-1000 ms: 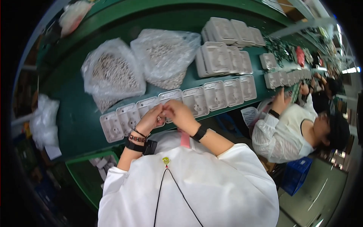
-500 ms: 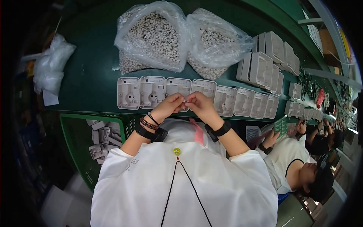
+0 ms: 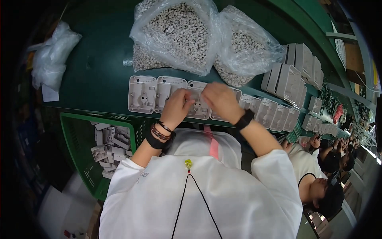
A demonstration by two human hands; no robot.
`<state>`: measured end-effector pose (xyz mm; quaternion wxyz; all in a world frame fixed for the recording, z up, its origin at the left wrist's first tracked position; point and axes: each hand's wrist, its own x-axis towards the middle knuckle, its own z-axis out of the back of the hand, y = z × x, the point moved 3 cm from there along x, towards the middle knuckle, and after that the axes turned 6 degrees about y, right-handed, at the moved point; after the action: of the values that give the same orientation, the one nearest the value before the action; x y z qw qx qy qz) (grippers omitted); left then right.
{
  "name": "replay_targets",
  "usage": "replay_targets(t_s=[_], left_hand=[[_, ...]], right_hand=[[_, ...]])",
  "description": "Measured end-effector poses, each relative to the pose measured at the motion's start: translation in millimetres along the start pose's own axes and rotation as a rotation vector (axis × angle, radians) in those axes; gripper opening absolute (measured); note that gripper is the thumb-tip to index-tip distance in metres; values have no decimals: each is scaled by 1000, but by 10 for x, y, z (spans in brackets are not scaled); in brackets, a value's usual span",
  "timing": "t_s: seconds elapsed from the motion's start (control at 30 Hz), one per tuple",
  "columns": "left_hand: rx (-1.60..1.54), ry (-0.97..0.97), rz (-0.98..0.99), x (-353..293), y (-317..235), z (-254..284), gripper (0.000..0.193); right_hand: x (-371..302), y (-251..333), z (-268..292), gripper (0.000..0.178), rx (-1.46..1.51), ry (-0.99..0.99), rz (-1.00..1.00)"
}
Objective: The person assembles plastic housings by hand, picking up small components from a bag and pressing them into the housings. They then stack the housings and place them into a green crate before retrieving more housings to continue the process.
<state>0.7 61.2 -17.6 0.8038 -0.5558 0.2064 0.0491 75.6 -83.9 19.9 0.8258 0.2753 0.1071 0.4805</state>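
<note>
Head view, and both bare hands are out over the near edge of the green bench (image 3: 97, 85), working above a row of pale plastic boxes, open side up. Left hand (image 3: 177, 104) first: fingers bent, thumb set apart from them, hanging across the right part of the second box (image 3: 165, 88) and the left edge of the third box (image 3: 199, 106). Whether anything small sits in those fingers, I cannot tell. Right hand (image 3: 221, 99) now: knuckles up, fingers curled down and a little blurred, over the upper right of the third box and across much of the fourth box (image 3: 217, 115). Its fingertips are hidden, so its grip cannot be told either. That third box lies right between the two hands, its moulded inside showing in the gap; whether skin meets plastic is unclear.

Left of the left hand, just beside the second box, lies the first box (image 3: 142, 95), in full view. More boxes run off to the right, past the right wrist with its black band (image 3: 244, 119). Beyond the row, two clear bags bulge with little pale pieces, the left bag (image 3: 179, 34) and the right bag (image 3: 246, 47). Stacked boxes (image 3: 287, 81) stand to their right. Below the bench, at left, a green basket (image 3: 69, 131) holds pale parts.
</note>
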Motion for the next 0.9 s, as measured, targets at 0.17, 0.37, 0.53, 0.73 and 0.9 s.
replay_targets(t_s=[0.17,0.37,0.53,0.73,0.9], left_hand=[[437,-245,-18,-10,-9,-13,20],[504,-163,61,27,99,3,20],[492,-174,32,31,114,16,20],[290,-160,44,-76,6,105,16],[-1023,-38,201,-87,146,122,27]], right_hand=[[268,-314,-171,11,-242,139,244],[504,-365,-427,11,-337,261,362],[490,-360,-357,15,-443,292,409],[341,-225,-134,18,-216,167,250],[53,346,-35,26,197,-64,-148]])
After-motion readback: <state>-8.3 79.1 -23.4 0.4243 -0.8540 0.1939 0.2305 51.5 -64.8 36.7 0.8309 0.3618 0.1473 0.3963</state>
